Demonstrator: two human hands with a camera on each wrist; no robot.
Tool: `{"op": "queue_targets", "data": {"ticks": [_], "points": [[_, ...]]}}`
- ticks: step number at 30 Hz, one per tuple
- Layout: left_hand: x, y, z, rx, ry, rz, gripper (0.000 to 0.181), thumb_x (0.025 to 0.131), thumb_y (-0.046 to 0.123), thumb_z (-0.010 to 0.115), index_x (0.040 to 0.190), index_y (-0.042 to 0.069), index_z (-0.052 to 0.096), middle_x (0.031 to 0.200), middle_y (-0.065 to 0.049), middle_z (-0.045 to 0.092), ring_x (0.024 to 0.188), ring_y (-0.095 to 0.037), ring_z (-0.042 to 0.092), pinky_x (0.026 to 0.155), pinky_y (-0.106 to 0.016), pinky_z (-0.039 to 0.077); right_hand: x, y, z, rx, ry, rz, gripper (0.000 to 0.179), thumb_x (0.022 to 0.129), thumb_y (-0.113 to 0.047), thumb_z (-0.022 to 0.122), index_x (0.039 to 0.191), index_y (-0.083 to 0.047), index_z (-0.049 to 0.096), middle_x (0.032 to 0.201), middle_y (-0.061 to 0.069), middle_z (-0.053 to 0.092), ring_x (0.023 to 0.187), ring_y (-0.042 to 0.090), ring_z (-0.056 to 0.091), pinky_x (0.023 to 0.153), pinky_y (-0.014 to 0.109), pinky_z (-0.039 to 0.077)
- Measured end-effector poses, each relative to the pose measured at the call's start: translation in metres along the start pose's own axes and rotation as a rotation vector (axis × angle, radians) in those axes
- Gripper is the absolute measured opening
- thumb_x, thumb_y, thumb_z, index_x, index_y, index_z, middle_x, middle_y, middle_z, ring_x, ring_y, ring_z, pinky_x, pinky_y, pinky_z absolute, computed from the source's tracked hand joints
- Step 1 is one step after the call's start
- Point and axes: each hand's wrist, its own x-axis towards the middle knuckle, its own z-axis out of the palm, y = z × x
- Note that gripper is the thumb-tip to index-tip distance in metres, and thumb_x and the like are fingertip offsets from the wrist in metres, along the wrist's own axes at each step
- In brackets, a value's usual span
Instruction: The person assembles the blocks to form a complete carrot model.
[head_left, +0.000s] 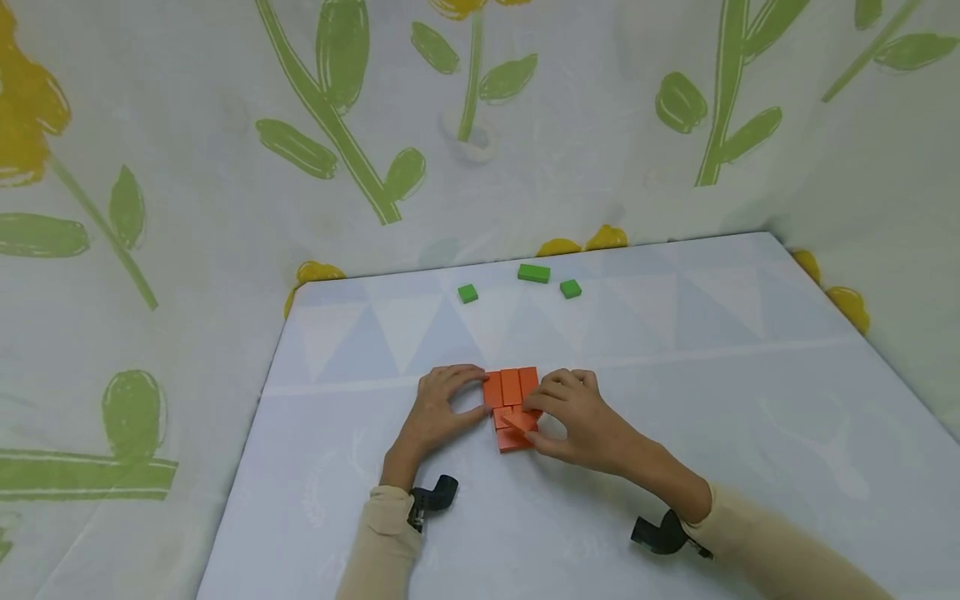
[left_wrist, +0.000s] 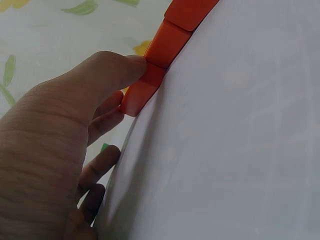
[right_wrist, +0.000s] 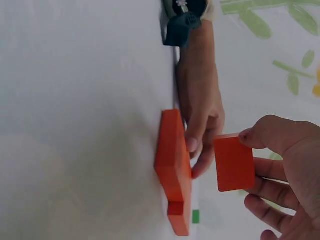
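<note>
Several flat orange blocks (head_left: 511, 387) lie together on the table in a compact group, with three side by side along its far row. My left hand (head_left: 441, 408) rests at the left side of the group, thumb and fingertips against the edge of the left block (left_wrist: 142, 94). Between thumb and fingers, my right hand (head_left: 585, 421) pinches a rectangular orange block (right_wrist: 235, 164). That block is raised and tilted over the near part of the group, partly hiding the pieces below it.
Farther back on the white and pale blue table (head_left: 675, 400) lie a longer green block (head_left: 534, 273), a small green block (head_left: 468, 293) and another small green block (head_left: 571, 288). Flower-patterned cloth (head_left: 570, 150) rises behind the table's far edge.
</note>
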Motion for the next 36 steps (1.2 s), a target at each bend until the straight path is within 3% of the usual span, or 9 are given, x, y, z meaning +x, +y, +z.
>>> {"op": "queue_targets", "data": {"ticks": [15,29,36], "points": [[0.0,-0.005,0.001,-0.003,-0.002,-0.005,0.044,0.086,0.044,0.076,0.126,0.028,0.067,0.133,0.011,0.059,0.125,-0.019,0.049,0.108,-0.053,0.029,-0.027,-0.012,0.025,0.012,0.003,-0.063,0.031,0.073,-0.02,0.086,0.1,-0.017,0.07,0.097,-0.009,0.065,0.104,0.017,0.054,0.088,0.045,0.037],[0.001,-0.001,0.001,-0.002,0.001,0.011,0.045,0.086,0.042,0.077,0.126,0.025,0.068,0.133,0.008,0.06,0.123,-0.021,0.05,0.106,-0.053,0.031,-0.03,-0.012,0.03,-0.006,-0.013,0.007,0.032,0.074,-0.021,0.086,0.101,-0.016,0.07,0.099,-0.008,0.065,0.105,0.016,0.053,0.086,0.045,0.037],[0.001,-0.001,-0.001,0.004,-0.023,-0.017,0.045,0.086,0.042,0.076,0.127,0.025,0.067,0.134,0.008,0.06,0.125,-0.02,0.048,0.107,-0.052,0.029,-0.023,-0.014,0.019,0.024,-0.05,0.075,0.039,0.077,-0.022,0.084,0.112,-0.014,0.069,0.111,-0.007,0.064,0.111,0.017,0.052,0.088,0.044,0.036]]}}
